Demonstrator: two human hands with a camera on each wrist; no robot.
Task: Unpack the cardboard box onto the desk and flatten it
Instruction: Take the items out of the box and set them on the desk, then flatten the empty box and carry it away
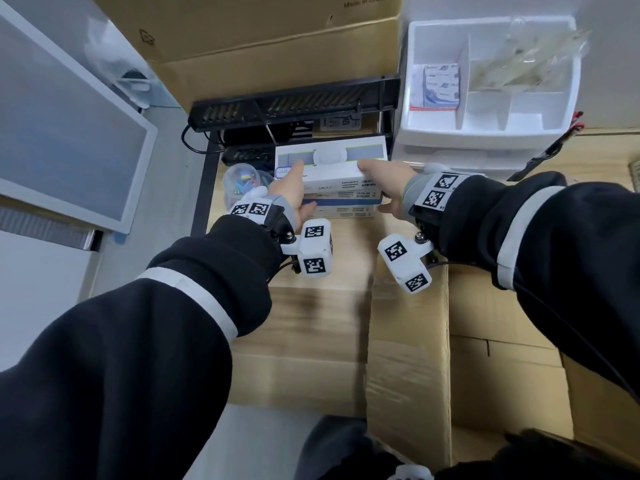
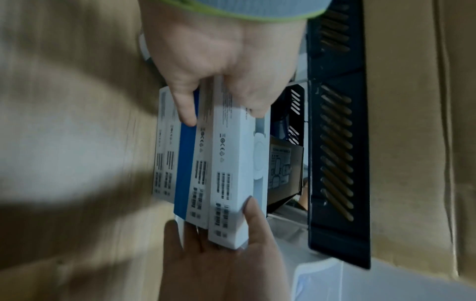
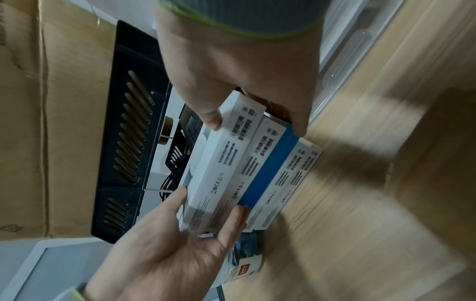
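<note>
A stack of flat white product boxes (image 1: pixel 330 168), one layer blue, sits at the far end of the wooden desk (image 1: pixel 311 323). My left hand (image 1: pixel 301 188) grips the stack's left end, thumb on the top box and fingers lower on its side. At the right end my right hand (image 1: pixel 375 185) grips it the same way. In the left wrist view the left hand (image 2: pixel 222 114) pinches the upper boxes (image 2: pixel 226 173). The right wrist view shows the right hand (image 3: pixel 256 126) pinching the same upper boxes (image 3: pixel 231 163). The open cardboard box (image 1: pixel 408 341) stands near me at lower right.
A black slotted metal rack (image 1: pixel 294 102) stands just behind the stack. A white foam tray (image 1: pixel 491 133) is at the back right, and a clear round container (image 1: pixel 242 178) sits left of the stack. Large cardboard cartons (image 1: pixel 277 46) fill the back, a white-framed panel (image 1: pixel 69 140) the left.
</note>
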